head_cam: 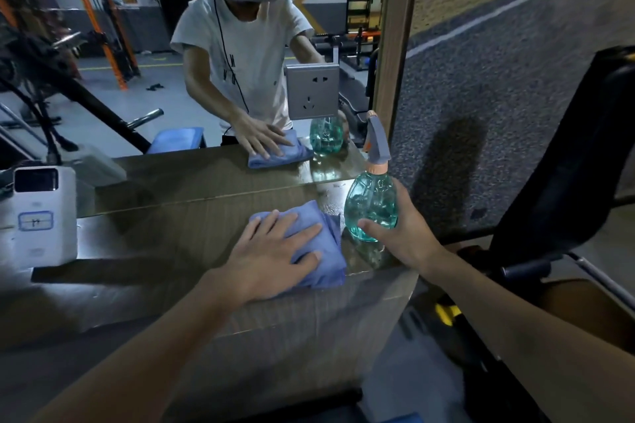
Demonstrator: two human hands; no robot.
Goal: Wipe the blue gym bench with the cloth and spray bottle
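One left hand point(275, 247) flat on cloth point(332, 244)

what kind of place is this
Most likely a gym: the mirror reflects orange rack uprights and a blue bench pad, and a black padded seat stands at the right on speckled flooring.

A periwinkle-blue cloth point(332, 244); a brown wood-grain ledge point(171, 233). The spray bottle point(369, 203) has a translucent teal body (with a faceted pattern), peach collar and grey trigger. A white box point(44, 244) bears a blue-bordered label.
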